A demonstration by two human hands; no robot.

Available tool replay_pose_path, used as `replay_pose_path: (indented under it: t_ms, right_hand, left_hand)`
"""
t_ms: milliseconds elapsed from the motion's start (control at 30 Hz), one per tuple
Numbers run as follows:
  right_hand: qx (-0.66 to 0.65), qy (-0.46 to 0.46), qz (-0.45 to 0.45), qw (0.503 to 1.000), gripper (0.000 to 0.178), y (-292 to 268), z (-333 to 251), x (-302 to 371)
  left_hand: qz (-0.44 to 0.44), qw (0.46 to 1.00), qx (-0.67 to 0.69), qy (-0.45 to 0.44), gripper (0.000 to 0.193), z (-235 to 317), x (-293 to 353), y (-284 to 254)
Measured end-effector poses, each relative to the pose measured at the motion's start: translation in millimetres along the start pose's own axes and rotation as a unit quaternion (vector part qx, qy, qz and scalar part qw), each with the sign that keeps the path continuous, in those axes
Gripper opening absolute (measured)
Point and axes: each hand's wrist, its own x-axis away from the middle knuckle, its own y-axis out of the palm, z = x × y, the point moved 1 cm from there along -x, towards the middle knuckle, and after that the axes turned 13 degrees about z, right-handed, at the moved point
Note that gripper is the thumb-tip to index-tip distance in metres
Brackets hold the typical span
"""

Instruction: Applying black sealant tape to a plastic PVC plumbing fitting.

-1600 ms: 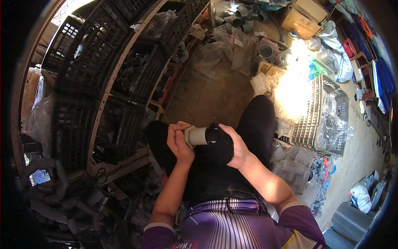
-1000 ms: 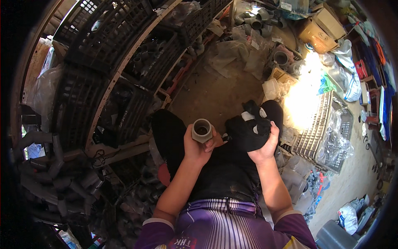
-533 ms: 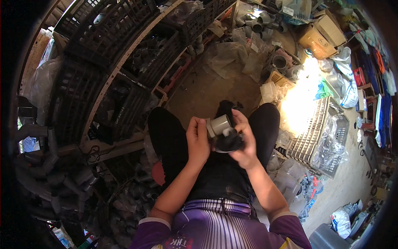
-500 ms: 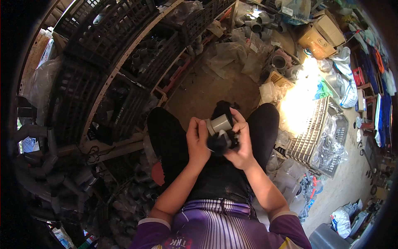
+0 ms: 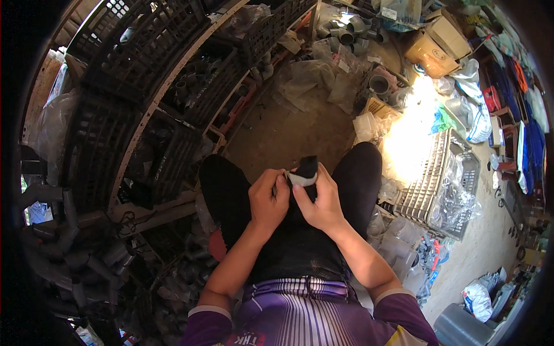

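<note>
Above my lap, a grey plastic pipe fitting (image 5: 303, 179) is held up between both hands, its dark part toward the top. My right hand (image 5: 322, 200) is closed round its right side, with the thumb pressed on the pale grey face. At the left edge of the fitting, my left hand (image 5: 269, 197) is closed with thumb and fingertips pinched together against it. Exactly what the left fingertips grip is too small to make out, and the fitting's underside is hidden by the hands.
Dark crates (image 5: 107, 147) fill the shelves on my left, above a heap of dark pipe fittings (image 5: 75, 248). More grey fittings (image 5: 345, 36) lie at the far end. On my right are a pale plastic crate (image 5: 416, 199), clear bags and a cardboard box (image 5: 431, 55).
The fitting has been turned, so its pale cylinder side no longer shows as before. My left hand has moved slightly left and down, and the right hand has shifted left.
</note>
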Motion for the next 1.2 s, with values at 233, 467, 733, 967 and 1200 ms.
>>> replay_pose_path:
  t_ms: [233, 467, 733, 967, 1200]
  right_hand:
    - [0.003, 0.216, -0.026, 0.976, 0.028, -3.8, 17.9, -24.4]
    - [0.110, 0.158, -0.164, 0.967, 0.034, -12.4, 25.2, -50.5]
    - [0.175, 0.094, -0.269, 0.942, 0.036, 0.7, 31.2, -80.4]
    - [-0.020, 0.169, -0.405, 0.898, 0.036, -0.5, 43.7, -84.6]
    - [-0.016, 0.065, -0.105, 0.992, 0.027, 5.5, 29.8, -45.0]
  left_hand:
    - [-0.041, 0.994, -0.049, 0.090, 0.008, -11.9, 0.9, 5.6]
    - [-0.038, 0.988, -0.027, 0.150, 0.009, -17.7, 8.3, 9.3]
    - [0.018, 0.984, -0.024, 0.175, 0.015, -21.4, 9.0, 4.1]
    - [-0.007, 0.997, -0.023, 0.079, 0.013, -15.4, 5.9, -2.3]
    - [-0.076, 0.989, -0.021, -0.127, 0.014, -12.0, -26.4, -0.4]
